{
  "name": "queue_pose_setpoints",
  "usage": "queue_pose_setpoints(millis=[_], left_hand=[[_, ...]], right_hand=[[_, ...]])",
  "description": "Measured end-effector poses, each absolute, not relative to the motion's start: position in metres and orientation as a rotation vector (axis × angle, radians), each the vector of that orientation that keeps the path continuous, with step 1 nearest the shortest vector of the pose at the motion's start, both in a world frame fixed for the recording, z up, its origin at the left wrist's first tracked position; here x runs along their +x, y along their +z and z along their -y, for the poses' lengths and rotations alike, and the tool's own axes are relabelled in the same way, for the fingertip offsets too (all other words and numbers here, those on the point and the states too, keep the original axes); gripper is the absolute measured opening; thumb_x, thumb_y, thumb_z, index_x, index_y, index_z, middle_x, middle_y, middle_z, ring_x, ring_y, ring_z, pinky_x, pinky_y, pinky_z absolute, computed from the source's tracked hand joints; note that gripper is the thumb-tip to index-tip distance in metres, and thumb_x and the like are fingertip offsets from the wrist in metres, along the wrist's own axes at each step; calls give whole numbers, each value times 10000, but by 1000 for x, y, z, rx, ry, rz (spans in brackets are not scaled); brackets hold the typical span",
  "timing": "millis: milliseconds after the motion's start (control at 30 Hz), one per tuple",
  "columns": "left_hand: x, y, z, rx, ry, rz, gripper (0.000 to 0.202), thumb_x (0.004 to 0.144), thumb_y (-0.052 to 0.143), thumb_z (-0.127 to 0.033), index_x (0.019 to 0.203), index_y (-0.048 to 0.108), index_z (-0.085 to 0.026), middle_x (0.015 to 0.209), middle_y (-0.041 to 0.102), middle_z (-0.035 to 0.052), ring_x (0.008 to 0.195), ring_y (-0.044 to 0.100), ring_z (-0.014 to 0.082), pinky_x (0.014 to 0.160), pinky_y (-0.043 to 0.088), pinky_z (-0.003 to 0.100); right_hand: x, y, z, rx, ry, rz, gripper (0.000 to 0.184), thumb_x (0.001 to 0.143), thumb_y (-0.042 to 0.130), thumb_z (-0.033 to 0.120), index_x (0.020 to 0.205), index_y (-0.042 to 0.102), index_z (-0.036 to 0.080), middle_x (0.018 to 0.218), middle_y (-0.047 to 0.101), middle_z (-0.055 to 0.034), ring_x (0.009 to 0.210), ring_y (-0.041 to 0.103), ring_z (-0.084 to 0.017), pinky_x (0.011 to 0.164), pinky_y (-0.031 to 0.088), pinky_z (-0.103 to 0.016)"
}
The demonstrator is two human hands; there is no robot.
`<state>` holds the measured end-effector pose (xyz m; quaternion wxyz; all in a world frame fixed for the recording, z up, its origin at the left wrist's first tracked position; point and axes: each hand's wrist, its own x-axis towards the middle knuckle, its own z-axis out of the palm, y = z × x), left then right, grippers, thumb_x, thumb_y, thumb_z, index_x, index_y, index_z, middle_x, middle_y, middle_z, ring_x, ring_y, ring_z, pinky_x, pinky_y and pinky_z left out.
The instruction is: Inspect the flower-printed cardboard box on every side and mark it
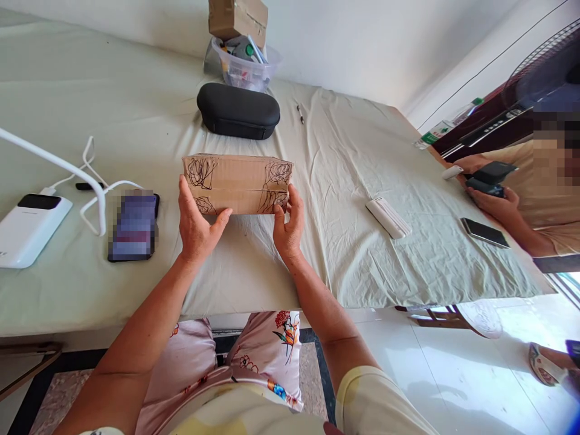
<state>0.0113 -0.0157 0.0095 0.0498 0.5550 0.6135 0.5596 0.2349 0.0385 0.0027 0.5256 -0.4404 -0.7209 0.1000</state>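
A flat brown cardboard box (237,181) with dark scribbles at its corners is held just above the cloth-covered table (353,151). My left hand (196,223) grips its left end, thumb across the front face. On the right end, my right hand (288,225) is clasped with its fingers curled round the edge. The box lies lengthwise, its taped seam facing me.
A black zip case (238,110) lies behind the box, then a plastic tub (247,69) and another carton (238,18). On the left are a phone (133,226), a white power bank (28,226) and cables. A white folded item (388,216) and another person with phones occupy the right.
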Motion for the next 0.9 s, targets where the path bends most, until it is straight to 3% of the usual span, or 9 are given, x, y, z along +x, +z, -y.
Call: queue_pose_setpoints(millis=[100,233,400,667,900], left_hand=[[13,11,17,1666,1608,-1964,1433,667,919,-680,1718,87,-174,1791,164,263,1684,171,431,1363,246,569],[15,14,17,1616,1463,-2102,1531,615,925,-722,1721,20,-171,1801,104,271,1670,205,455,1335,315,565],[17,13,17,1602,1476,-2122,1566,575,935,-741,1716,31,-163,1795,114,283,1667,206,467,1339,295,584],[19,10,17,1606,1558,-2003,1370,739,877,-651,1709,48,-153,1800,118,267,1695,136,409,1369,220,554],[19,9,16,1527,1581,-1945,1156,842,820,-425,1708,85,-209,1810,187,191,1669,284,327,1355,291,466]], right_hand=[[233,3,-36,-1053,190,1767,648,1086,447,434,1695,253,327,1586,523,-148,1456,542,-302,1117,563,-537],[230,2,-33,-1050,75,1824,886,984,667,539,1705,203,316,1574,484,-168,1457,511,-345,1185,495,-622],[228,1,-32,-1059,52,1856,934,968,697,556,1708,174,332,1569,468,-172,1459,497,-352,1184,494,-642],[228,-1,-34,-1055,99,1856,922,1001,669,498,1719,110,349,1635,444,-159,1534,454,-349,1251,438,-654],[234,-8,-44,-1051,226,1817,919,1029,633,446,1724,38,361,1729,367,-145,1591,424,-328,1263,456,-608]])
